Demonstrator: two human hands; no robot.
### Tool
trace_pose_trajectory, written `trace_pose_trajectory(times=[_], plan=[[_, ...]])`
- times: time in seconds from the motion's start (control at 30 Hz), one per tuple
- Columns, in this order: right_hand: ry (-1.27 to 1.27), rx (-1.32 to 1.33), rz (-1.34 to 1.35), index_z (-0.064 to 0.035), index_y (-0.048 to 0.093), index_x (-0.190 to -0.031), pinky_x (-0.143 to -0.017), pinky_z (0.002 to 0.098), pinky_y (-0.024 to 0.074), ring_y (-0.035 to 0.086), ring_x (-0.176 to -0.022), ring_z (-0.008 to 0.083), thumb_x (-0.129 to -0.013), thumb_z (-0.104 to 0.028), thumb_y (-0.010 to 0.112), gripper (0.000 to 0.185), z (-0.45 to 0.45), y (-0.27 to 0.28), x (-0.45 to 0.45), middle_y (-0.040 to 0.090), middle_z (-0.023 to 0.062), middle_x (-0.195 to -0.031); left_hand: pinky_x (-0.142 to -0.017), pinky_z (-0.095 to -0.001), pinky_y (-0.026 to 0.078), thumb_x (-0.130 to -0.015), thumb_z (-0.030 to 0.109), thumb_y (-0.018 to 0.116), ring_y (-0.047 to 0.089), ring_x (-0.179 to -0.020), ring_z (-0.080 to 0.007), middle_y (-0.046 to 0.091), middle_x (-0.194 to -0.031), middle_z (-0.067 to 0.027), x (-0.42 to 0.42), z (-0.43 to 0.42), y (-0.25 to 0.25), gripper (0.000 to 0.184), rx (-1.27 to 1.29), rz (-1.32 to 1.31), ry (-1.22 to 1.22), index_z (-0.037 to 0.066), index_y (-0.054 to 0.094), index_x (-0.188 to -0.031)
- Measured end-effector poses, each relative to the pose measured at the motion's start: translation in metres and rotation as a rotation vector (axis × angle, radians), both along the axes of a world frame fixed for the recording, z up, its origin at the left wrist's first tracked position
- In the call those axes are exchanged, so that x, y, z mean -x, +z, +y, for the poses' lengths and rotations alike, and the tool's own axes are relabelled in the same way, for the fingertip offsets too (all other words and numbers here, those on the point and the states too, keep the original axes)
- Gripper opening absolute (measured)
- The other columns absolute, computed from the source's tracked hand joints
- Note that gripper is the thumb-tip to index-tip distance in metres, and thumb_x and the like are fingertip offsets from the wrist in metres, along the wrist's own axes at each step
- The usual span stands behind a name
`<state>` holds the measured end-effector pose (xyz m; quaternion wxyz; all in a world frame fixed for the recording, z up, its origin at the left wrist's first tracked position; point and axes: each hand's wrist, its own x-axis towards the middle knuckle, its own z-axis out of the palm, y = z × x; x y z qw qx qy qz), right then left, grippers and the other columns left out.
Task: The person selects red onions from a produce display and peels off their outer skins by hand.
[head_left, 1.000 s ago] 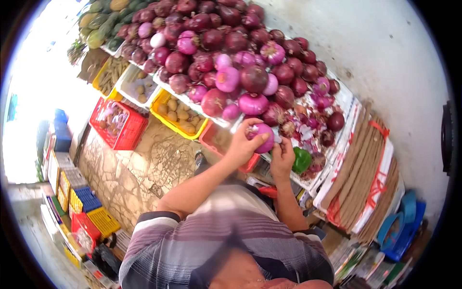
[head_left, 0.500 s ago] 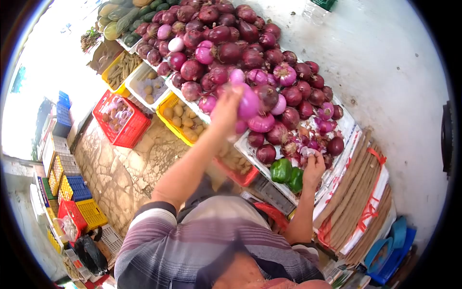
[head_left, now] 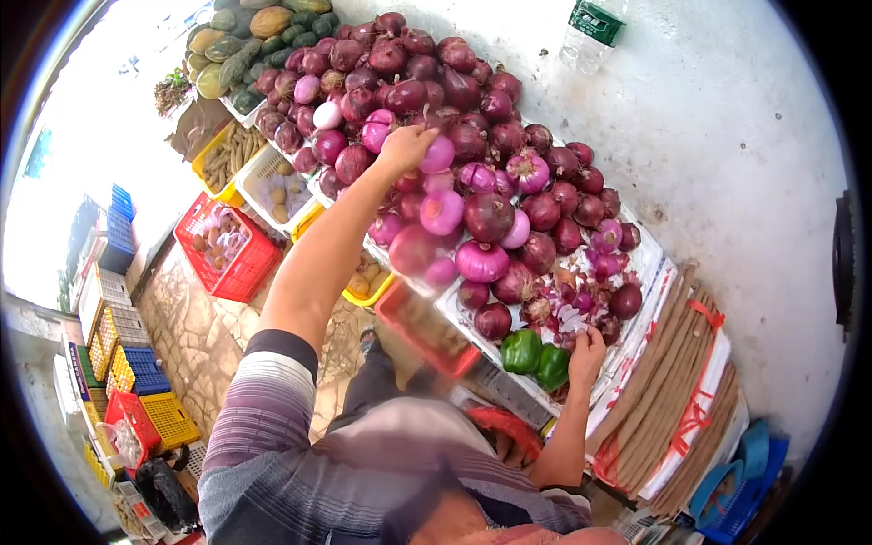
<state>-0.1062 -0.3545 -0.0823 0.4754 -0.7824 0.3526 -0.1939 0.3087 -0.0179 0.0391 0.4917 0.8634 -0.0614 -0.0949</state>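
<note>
My left hand point(head_left: 407, 147) reaches into a large heap of red onions point(head_left: 459, 91), its fingers curled on a dark onion with a dry stem point(head_left: 438, 119). Below the hand lie smooth, peeled purple onions point(head_left: 441, 212), and one onion point(head_left: 414, 250) at the heap's front edge is blurred. My right hand point(head_left: 586, 352) is low at the near right of the heap, with its fingers pinched at pale, loose onion skins point(head_left: 570, 318). Two green bell peppers point(head_left: 521, 351) lie just left of it on the white tray edge.
Crates of potatoes point(head_left: 367, 278) and other roots stand left of the heap, beside a red crate point(head_left: 238, 272). Melons and gourds point(head_left: 238, 45) lie at the far left. Long brown roots tied with red tape point(head_left: 658, 368) lie right. A plastic bottle point(head_left: 590, 36) is at the back.
My left hand has let go of a peeled purple onion and moved up and left to a dark onion. My right hand stays by the skins, a little nearer me.
</note>
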Motion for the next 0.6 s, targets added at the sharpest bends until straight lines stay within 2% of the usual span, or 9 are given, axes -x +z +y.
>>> trace_pose_trajectory(times=[0.1,0.17,0.2,0.3,0.4,0.47,0.5,0.53,0.6], plan=[[-0.037,-0.039,-0.050,0.0037,0.068,-0.108,-0.066,0.0310,0.0467,0.058,-0.072,0.0138,-0.098,-0.011,0.059,0.020,-0.006,-0.006,0.000,0.067,0.0055,-0.085,-0.069,-0.0442,0.058,-0.100,0.046,0.055,0.072,-0.066,-0.0316,0.070,-0.076,-0.0179,-0.011,0.012,-0.004,0.050,-0.165,-0.170,-0.047,-0.001,0.072,-0.107],[-0.035,-0.062,-0.062,0.0047,0.068,-0.109,-0.065,0.0287,0.0462,0.058,-0.071,0.0110,-0.099,-0.009,0.058,0.020,-0.004,0.003,-0.001,0.066,0.0024,-0.084,-0.068,-0.0439,0.056,-0.100,0.045,0.055,0.072,-0.067,-0.0299,0.068,-0.072,-0.0186,-0.008,0.015,-0.011,0.049,-0.017,-0.121,0.053,0.000,0.073,-0.102],[-0.014,0.002,-0.049,0.0050,0.068,-0.110,-0.068,0.0304,0.0477,0.060,-0.074,0.0135,-0.099,-0.010,0.058,0.021,-0.006,0.002,-0.002,0.067,0.0055,-0.086,-0.067,-0.0438,0.054,-0.100,0.044,0.055,0.072,-0.068,-0.0290,0.067,-0.070,-0.0189,-0.003,0.017,-0.015,0.049,0.055,-0.092,0.103,0.000,0.074,-0.099],[0.040,0.140,0.074,0.0061,0.067,-0.115,-0.078,0.0363,0.0515,0.066,-0.083,0.0207,-0.099,-0.012,0.059,0.026,-0.015,0.004,-0.003,0.072,0.0139,-0.094,-0.056,-0.0299,0.055,-0.101,0.038,0.062,0.066,-0.064,-0.0166,0.070,-0.085,-0.0092,0.010,0.033,-0.030,0.041,0.177,-0.110,0.160,0.000,0.070,-0.114],[0.000,0.171,0.091,0.0047,0.067,-0.112,-0.078,0.0387,0.0515,0.066,-0.082,0.0253,-0.097,-0.011,0.060,0.023,-0.020,0.009,-0.011,0.071,0.0159,-0.092,-0.061,-0.0294,0.057,-0.102,0.035,0.062,0.067,-0.069,-0.0160,0.072,-0.092,-0.0094,0.067,0.027,-0.008,0.039,0.376,0.004,0.200,-0.001,0.068,-0.117],[0.080,0.402,0.030,0.0027,0.067,-0.109,-0.077,0.0412,0.0514,0.065,-0.081,0.0300,-0.093,-0.010,0.060,0.021,-0.051,-0.021,-0.007,0.069,0.0188,-0.088,-0.066,-0.0299,0.059,-0.103,0.029,0.062,0.069,-0.075,-0.0157,0.073,-0.102,-0.0100,0.098,0.031,-0.020,0.037,0.543,0.067,0.065,-0.001,0.065,-0.124],[0.047,0.437,0.076,0.0041,0.069,-0.110,-0.077,0.0377,0.0520,0.065,-0.078,0.0270,-0.092,-0.012,0.061,0.026,-0.057,-0.020,-0.007,0.070,0.0184,-0.087,-0.067,-0.0266,0.055,-0.102,0.021,0.065,0.066,-0.076,-0.0098,0.072,-0.098,-0.0047,0.120,0.027,-0.009,0.028,0.528,0.057,0.071,-0.002,0.071,-0.116],[0.075,0.512,0.150,0.0029,0.070,-0.111,-0.081,0.0388,0.0533,0.069,-0.084,0.0310,-0.092,-0.013,0.060,0.027,-0.070,-0.027,-0.004,0.072,0.0209,-0.094,-0.072,-0.0247,0.054,-0.101,0.022,0.065,0.066,-0.082,-0.0081,0.072,-0.099,-0.0039,0.120,0.036,-0.036,0.029,0.458,-0.023,0.016,-0.001,0.071,-0.117],[0.024,0.486,0.242,0.0008,0.072,-0.112,-0.089,0.0429,0.0539,0.070,-0.097,0.0391,-0.093,-0.019,0.059,0.030,-0.063,-0.009,-0.005,0.073,0.0231,-0.105,-0.073,-0.0241,0.054,-0.101,0.024,0.065,0.066,-0.086,-0.0098,0.073,-0.102,-0.0048,0.142,0.040,-0.039,0.031,0.530,0.085,0.020,-0.001,0.070,-0.119]])
